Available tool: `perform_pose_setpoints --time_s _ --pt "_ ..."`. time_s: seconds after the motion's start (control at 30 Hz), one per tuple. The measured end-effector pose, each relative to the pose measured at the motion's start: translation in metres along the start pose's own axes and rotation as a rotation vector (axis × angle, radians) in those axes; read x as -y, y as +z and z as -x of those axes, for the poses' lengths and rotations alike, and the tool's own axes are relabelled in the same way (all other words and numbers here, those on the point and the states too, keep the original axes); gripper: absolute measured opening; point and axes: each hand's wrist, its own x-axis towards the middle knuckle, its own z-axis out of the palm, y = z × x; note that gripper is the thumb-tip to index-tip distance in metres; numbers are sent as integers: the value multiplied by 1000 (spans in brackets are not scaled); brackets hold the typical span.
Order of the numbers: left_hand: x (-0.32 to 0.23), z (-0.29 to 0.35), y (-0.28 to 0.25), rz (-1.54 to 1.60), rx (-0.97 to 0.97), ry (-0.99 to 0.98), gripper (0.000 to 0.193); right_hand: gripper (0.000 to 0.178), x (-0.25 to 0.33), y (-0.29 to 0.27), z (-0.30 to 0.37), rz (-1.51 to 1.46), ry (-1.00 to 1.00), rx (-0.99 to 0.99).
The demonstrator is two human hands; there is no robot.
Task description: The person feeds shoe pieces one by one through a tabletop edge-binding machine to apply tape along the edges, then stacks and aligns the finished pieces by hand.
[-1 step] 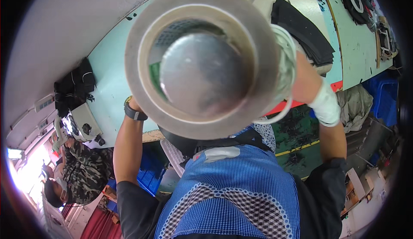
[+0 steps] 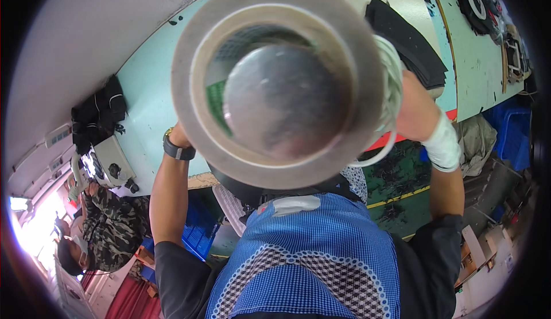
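A round grey-rimmed housing with a silvery metal disc at its centre (image 2: 287, 98) stands between the camera and both hands, hiding the fingers of the left hand (image 2: 180, 136) and the right hand (image 2: 414, 108); whether either grips anything cannot be told. Coiled white cord (image 2: 391, 78) hangs beside the right hand, presumably bundled to control slack. Just beyond that hand, curved black sheet pieces (image 2: 404, 43) lie stacked and overlapping, apparently for easy reach.
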Motion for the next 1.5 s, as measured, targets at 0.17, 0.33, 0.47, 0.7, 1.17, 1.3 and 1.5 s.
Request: perform_pose_setpoints --time_s 0.17,0.33,0.47,0.7,1.17,1.3,1.5 --pt "0 -2 -1 -9 -2 4 29 10 5 6 1 -259 -140 27" --pt "16 7 21 13 -101 4 26 12 10 18 -2 79 -223 -177" --pt "1 14 5 14 -105 -6 24 19 -6 -1 46 -141 2 -187" --pt "11 -9 18 23 -118 17 20 11 7 25 -6 51 -337 -258" --pt "19 3 17 37 -146 -13 18 18 13 0 2 -46 -148 37" --pt "23 13 28 69 -166 -33 19 15 6 8 -2 213 -248 -206" --pt "35 67 34 147 -213 -262 20 16 41 -28 41 128 48 -641"
